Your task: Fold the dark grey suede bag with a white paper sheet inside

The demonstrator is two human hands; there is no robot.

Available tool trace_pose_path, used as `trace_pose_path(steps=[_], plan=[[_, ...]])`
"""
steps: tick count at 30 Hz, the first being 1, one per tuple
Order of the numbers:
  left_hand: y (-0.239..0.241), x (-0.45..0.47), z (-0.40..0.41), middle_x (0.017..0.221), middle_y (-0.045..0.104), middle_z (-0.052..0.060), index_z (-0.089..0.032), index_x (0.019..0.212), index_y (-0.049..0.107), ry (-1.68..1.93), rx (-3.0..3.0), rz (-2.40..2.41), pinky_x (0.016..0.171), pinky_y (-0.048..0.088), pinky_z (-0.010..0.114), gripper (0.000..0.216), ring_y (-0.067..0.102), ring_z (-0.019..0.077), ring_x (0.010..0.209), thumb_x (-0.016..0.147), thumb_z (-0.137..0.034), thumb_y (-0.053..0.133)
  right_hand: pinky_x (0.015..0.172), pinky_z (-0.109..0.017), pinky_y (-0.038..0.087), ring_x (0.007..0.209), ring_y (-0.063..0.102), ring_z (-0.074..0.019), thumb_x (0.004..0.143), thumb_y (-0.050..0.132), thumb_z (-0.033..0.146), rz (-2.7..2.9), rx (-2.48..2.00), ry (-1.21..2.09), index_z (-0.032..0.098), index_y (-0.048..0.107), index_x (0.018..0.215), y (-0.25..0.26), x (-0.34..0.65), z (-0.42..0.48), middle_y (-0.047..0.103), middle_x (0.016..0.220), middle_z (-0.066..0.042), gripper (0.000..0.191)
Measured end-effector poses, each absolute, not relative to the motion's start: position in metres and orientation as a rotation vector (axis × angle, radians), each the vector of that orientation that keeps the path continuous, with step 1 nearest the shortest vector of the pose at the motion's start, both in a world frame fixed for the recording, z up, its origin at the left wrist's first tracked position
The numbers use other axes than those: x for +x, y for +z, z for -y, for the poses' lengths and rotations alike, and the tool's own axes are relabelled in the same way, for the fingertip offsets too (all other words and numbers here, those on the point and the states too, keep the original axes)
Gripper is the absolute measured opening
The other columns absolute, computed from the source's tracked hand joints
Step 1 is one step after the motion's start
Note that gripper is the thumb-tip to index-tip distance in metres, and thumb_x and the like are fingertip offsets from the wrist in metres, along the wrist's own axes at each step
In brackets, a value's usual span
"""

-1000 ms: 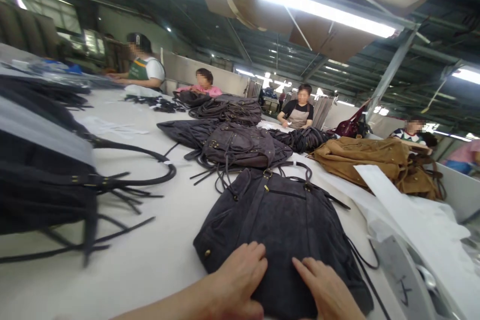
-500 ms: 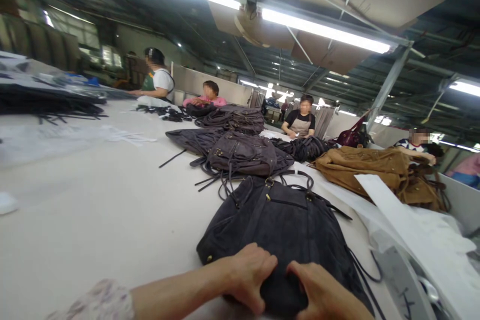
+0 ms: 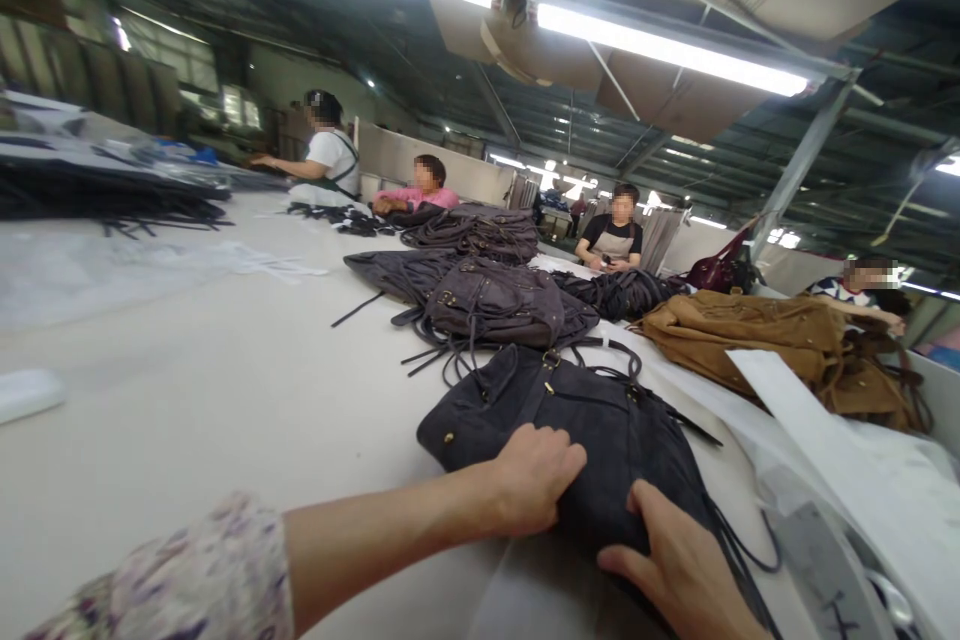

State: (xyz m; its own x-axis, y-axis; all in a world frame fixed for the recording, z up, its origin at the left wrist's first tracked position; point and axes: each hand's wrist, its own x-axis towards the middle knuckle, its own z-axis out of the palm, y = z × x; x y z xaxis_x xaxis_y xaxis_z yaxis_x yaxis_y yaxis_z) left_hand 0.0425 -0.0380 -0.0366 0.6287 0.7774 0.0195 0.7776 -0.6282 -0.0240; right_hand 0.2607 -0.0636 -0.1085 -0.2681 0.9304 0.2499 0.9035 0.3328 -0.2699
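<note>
1. It was a bag workshop, with a metal roof [image 3: 892,85] and tube lights [image 3: 675,50].
2. Many dark bags [image 3: 615,432] and brown bags [image 3: 742,330] lay on a large pale table [image 3: 262,400].
3. A person in an apron [image 3: 611,238] and other people [image 3: 335,157] were around it.

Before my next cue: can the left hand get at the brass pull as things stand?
Likely yes: nothing covers the brass pull, and the left hand is close, on its near side, though its grip on the black bag might have to loosen first.
</note>
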Motion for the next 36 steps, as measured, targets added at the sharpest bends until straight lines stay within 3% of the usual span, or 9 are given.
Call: trace_pose_path(steps=[7,10,14,16,19,23,28,32,36], plan=[[-0.042,0.033,0.028,0.104,0.065,0.004,-0.021,0.105,0.052,-0.221,-2.862,1.373,0.075,0.048,0.035,0.034,0.062,0.0248,0.095,0.079,-0.027,0.073,0.061,-0.03,0.041,0.07,0.066,-0.023,0.074,0.068,0.06,2.102,-1.698,0.016,0.027,0.046,0.087,-0.121,0.267,0.057,0.064,0.073,0.003,0.042],[-0.035,0.025,0.003,0.098,0.067,0.002,-0.022,0.105,0.053,-0.275,-2.916,1.166,0.068,0.046,0.03,0.04,0.065,0.0239,0.091,0.079,-0.045,0.074,0.057,-0.027,0.036,0.064,0.061,-0.0196,0.077,0.066,0.058,2.167,-1.711,0.142,0.026,0.045,0.082,-0.098,0.271,0.035,0.06,0.066,0.006,0.039],[-0.046,0.021,-0.036,0.079,0.069,0.002,-0.022,0.092,0.059,-0.328,-2.856,1.003,0.057,0.042,0.028,0.042,0.067,0.0225,0.075,0.09,-0.064,0.05,0.058,-0.025,0.037,0.063,0.058,-0.015,0.089,0.049,0.057,2.26,-1.586,0.329,0.024,0.042,0.071,-0.09,0.273,0.0,0.058,0.064,0.005,0.038],[-0.064,0.024,-0.055,0.074,0.069,0.003,-0.022,0.085,0.061,-0.318,-2.807,0.971,0.053,0.041,0.028,0.045,0.067,0.0222,0.069,0.095,-0.061,0.041,0.059,-0.025,0.037,0.064,0.06,-0.0156,0.09,0.047,0.06,2.286,-1.568,0.227,0.023,0.046,0.073,-0.104,0.272,-0.017,0.061,0.066,0.004,0.04],[-0.1,0.03,-0.08,0.07,0.068,0.005,-0.019,0.082,0.062,-0.289,-2.777,0.974,0.05,0.041,0.028,0.043,0.066,0.0229,0.063,0.094,-0.057,0.046,0.058,-0.027,0.037,0.066,0.063,-0.0181,0.09,0.047,0.062,2.318,-1.554,-0.147,0.023,0.051,0.082,-0.138,0.27,-0.035,0.065,0.072,0.001,0.04],[-0.135,0.037,-0.098,0.074,0.068,0.006,-0.017,0.082,0.061,-0.311,-2.787,0.963,0.058,0.046,0.029,0.038,0.066,0.0228,0.07,0.091,-0.054,0.056,0.059,-0.027,0.038,0.067,0.063,-0.018,0.096,0.039,0.053,2.341,-1.476,-0.528,0.021,0.053,0.081,-0.175,0.268,-0.045,0.062,0.073,-0.002,0.038],[-0.143,0.036,-0.092,0.08,0.066,0.007,-0.017,0.086,0.058,-0.371,-2.745,1.041,0.07,0.046,0.034,0.041,0.064,0.024,0.078,0.086,-0.058,0.061,0.06,-0.027,0.038,0.067,0.061,-0.0175,0.097,0.04,0.05,2.35,-1.422,-0.632,0.021,0.053,0.079,-0.18,0.268,-0.044,0.06,0.072,-0.002,0.036],[-0.137,0.028,-0.074,0.096,0.063,0.01,-0.016,0.094,0.055,-0.453,-2.745,1.125,0.082,0.043,0.04,0.069,0.058,0.0285,0.092,0.066,-0.078,0.065,0.061,-0.029,0.04,0.068,0.062,-0.0191,0.096,0.042,0.05,2.344,-1.462,-0.598,0.021,0.053,0.079,-0.174,0.264,-0.042,0.061,0.073,-0.002,0.035],[-0.135,0.019,-0.065,0.1,0.06,0.008,-0.018,0.1,0.052,-0.499,-2.847,1.015,0.081,0.038,0.035,0.062,0.054,0.0248,0.092,0.074,-0.073,0.062,0.065,-0.029,0.046,0.074,0.066,-0.0198,0.088,0.057,0.052,2.44,-1.521,-0.213,0.021,0.056,0.088,-0.153,0.275,-0.036,0.067,0.08,-0.001,0.031]])
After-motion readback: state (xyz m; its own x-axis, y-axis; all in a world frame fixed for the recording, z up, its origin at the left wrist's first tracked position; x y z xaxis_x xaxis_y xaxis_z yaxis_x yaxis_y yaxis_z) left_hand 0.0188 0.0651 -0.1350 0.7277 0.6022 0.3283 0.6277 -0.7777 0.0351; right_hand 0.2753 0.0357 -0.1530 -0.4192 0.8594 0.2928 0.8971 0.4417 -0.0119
